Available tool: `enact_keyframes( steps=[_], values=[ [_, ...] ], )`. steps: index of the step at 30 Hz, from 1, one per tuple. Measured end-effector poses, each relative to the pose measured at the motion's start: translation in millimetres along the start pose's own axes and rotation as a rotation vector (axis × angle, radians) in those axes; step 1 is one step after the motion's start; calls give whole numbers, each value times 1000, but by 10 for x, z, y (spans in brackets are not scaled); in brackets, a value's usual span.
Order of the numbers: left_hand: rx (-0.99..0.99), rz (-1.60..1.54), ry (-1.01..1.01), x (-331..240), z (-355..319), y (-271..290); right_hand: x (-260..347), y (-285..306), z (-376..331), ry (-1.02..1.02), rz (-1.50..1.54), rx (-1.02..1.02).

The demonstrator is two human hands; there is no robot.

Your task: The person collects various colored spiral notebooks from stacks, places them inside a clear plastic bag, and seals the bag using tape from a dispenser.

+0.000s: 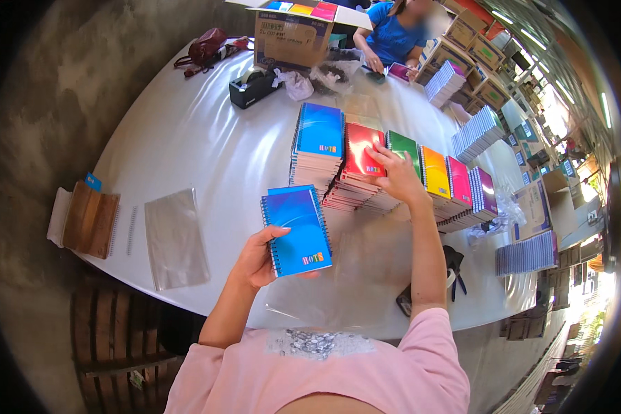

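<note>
A blue spiral notebook [298, 231] is gripped along its left edge by my left hand [259, 257], thumb on the cover. Another blue edge shows behind it. My right hand [397, 172] reaches over the stacks, its fingers spread on the cover of the top red notebook [360, 141]; its thumb is hard to make out. Left of the red stack stands a taller stack topped by a blue notebook [321, 131]. To the right, partly behind my right hand, come stacks topped with green [400, 143], yellow [435, 172], pink [459, 181] and purple notebooks [484, 190].
Clear plastic sheets [177, 238] and a brown wooden holder [93, 219] lie at left. A black tape dispenser [254, 88] and a carton [293, 41] stand at the back. A co-worker [397, 34] sits across. Black-handled pliers [455, 276] lie near my right forearm; more notebook piles [477, 134] line the right.
</note>
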State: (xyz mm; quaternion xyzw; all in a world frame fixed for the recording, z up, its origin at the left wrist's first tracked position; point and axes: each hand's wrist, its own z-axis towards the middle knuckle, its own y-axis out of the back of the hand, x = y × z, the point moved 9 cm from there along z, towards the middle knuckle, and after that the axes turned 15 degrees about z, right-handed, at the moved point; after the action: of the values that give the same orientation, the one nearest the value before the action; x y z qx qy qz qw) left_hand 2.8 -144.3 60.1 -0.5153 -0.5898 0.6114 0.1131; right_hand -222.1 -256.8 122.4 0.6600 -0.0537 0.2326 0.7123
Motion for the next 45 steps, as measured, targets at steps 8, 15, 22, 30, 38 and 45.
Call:
enact_keyframes(
  steps=[8, 15, 22, 30, 38, 45],
  values=[
    [74, -1, -55, -27, 23, -127, 68, 50, 54, 47, 69, 37],
    [34, 70, -40, 5, 74, -211, 279, 587, -238, 76, -63, -360],
    [288, -199, -139, 125, 163, -347, 1883, 53, -1260, 497, -280, -373],
    [286, -166, -75, 532, 330, -154, 1742, -277, -1554, 530, -273, -211],
    [214, -160, -65, 626, 431, -93, 1542, -269, -1496, 617, -77, -104],
    [230, -266, -104, 551, 458, -142, 1212, 299, -1497, 620, 56, -312]
  ],
)
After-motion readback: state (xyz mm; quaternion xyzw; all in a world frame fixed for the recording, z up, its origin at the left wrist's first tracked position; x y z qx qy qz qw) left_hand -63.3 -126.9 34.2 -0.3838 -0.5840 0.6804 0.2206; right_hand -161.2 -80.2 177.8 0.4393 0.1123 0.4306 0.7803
